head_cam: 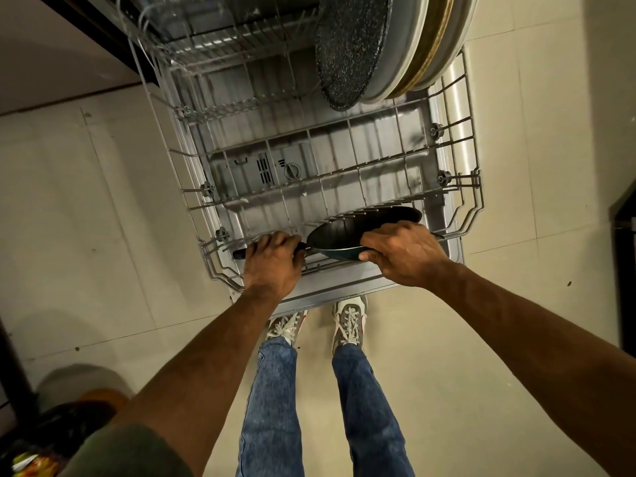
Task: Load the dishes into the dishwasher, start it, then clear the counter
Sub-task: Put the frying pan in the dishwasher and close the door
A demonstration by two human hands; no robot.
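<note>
A dark frying pan (347, 232) stands tilted on its edge among the front tines of the pulled-out lower dishwasher rack (461, 156). My left hand (272, 259) grips the pan's black handle. My right hand (402, 253) holds the pan's rim, fingers curled over its near side. At the back right of the rack, a speckled dark pan (351, 53) and several large plates (430, 43) stand upright.
The open dishwasher door (261, 166) lies flat under the rack, with the detergent dispenser showing. The upper rack (223, 39) sits above at the top. My feet (320, 325) stand at the door's front edge on a tiled floor. A dark bag (51, 435) lies bottom left.
</note>
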